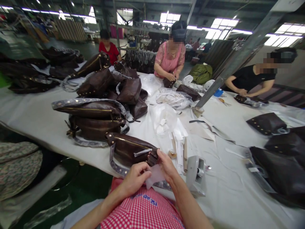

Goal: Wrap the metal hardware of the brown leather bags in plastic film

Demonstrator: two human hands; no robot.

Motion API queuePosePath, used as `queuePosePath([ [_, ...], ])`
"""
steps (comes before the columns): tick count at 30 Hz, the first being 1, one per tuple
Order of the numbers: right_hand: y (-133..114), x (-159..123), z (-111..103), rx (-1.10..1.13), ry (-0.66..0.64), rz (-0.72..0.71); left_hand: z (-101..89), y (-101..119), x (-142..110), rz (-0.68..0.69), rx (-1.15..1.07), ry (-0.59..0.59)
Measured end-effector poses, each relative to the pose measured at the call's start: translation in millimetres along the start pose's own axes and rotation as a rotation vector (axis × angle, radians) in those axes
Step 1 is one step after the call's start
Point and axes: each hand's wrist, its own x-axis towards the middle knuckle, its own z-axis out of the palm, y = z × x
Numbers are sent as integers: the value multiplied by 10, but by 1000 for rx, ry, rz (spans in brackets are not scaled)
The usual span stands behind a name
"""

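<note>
A dark brown leather handbag (128,148) lies in front of me at the table's near edge. A gold zip runs along its top, and a wrapped strap hangs at its left end. My right hand (166,165) grips the brown strap end (153,156) at the bag's right end. Close beside it, my left hand (138,176) has its fingers pinched at a thin translucent white sheet (156,175), which hangs between both hands below the strap end. The fingertips of the left hand are partly hidden.
A grey tape dispenser (195,175) stands right of my hands. More brown handbags (95,127) are stacked to the left, others (286,165) lie far right. White paper and plastic (164,121) lie beyond. A slanted metal post (224,74) rises from the table. Co-workers work across it.
</note>
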Motion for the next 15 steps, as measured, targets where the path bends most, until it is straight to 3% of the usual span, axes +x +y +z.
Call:
queuePosePath([
  [3, -55, -145, -98, -67, -14, -14, -114, 61, -5, -166, -548, 2],
  [6, -76, -232, -124, -172, -36, -9, -257, 183, 46, -309, -1008, 105],
  [8, -51, -233, -79, -149, -174, 88, -314, 267, 85, -386, -1140, 151],
  [11, 59, -155, 65, 69, -365, 182, -297, 336, 94, -452, -1250, 167],
  [15, 308, 15, 253, 384, -363, 229, -232, 274, 16, -446, -1258, 114],
])
